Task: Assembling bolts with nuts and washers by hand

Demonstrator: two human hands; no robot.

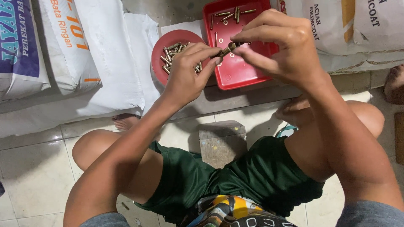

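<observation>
My left hand point(187, 73) and my right hand point(277, 44) meet above the red trays, both pinching one small brass-coloured bolt point(227, 49) between their fingertips. The bolt lies tilted, its lower end in my left fingers and its upper end in my right. Under my left hand a round red dish point(162, 48) holds several similar brass bolts. Beneath my right hand a square red tray point(235, 73) carries a few bolts and small washers at its far end.
Large white sacks point(84, 54) lie at the left and another stack point(357, 29) at the upper right. A small grey concrete block point(221, 141) stands on the tiled floor between my knees. My bare legs and green shorts fill the lower part.
</observation>
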